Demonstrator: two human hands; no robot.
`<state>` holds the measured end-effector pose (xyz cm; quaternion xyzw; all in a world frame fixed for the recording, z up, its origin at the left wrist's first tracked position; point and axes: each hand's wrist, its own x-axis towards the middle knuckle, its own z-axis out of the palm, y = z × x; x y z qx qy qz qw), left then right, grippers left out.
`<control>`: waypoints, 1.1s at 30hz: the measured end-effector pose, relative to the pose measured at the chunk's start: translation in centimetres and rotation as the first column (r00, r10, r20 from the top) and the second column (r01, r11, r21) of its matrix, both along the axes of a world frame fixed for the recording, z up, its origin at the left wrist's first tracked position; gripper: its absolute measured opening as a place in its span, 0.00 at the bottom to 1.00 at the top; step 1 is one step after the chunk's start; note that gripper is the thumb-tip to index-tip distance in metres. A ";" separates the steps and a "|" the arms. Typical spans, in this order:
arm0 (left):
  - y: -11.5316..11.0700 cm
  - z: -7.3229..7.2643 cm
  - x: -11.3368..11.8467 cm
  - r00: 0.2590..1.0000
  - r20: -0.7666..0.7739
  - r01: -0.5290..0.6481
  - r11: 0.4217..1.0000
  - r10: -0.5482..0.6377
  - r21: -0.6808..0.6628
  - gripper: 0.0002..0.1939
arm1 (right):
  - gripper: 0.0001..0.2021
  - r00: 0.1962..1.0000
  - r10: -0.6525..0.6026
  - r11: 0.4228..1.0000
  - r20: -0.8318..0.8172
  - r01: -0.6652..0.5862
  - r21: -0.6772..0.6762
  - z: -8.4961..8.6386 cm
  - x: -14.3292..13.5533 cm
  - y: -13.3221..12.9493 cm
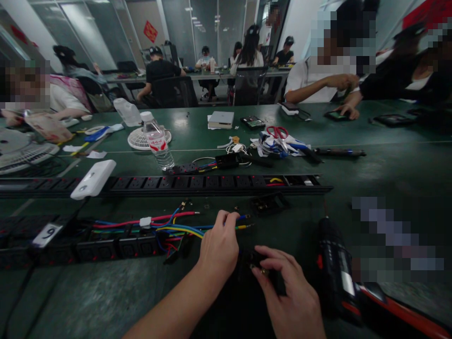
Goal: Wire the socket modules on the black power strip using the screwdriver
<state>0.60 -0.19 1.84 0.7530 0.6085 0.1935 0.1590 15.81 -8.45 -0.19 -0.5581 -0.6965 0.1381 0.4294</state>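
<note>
My left hand [221,242] is closed where a bundle of blue, yellow and green wires [187,229] passes under it; its fingertips are hidden. Past the fingers stick out a blue wire end [243,217] and a yellow-green one [245,227]. Close by on the right, my right hand [291,289] pinches a small dark part with a brass-coloured piece [263,270] between thumb and fingers. Shadow blurs the shape of that part. The wires come from a black power strip [136,246] at the left. A red wire [176,215] with a bare tip lies above them.
A cordless drill [335,263] lies right of my right hand. Beyond the hands stretches a long socket strip [190,182] with a white box [93,179] on it. Farther back are a water bottle [155,141], red scissors [277,132] and a screwdriver [341,152]. People sit across the table.
</note>
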 end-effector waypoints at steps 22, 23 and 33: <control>0.5 -0.3 -2.4 0.447 0.894 0.175 0.977 0.032 -0.122 0.05 | 0.10 0.923 -0.009 0.990 0.384 0.064 -0.130 3.1 3.3 4.1; 0.6 -0.3 -2.4 0.407 0.912 0.184 0.974 0.044 -0.129 0.05 | 0.09 0.906 -0.019 0.983 0.424 0.093 -0.156 3.0 3.5 4.6; 0.7 -0.2 -2.8 0.375 0.920 0.282 0.932 0.113 -0.229 0.11 | 0.06 0.719 0.004 0.896 0.695 0.306 -0.322 3.3 4.2 7.5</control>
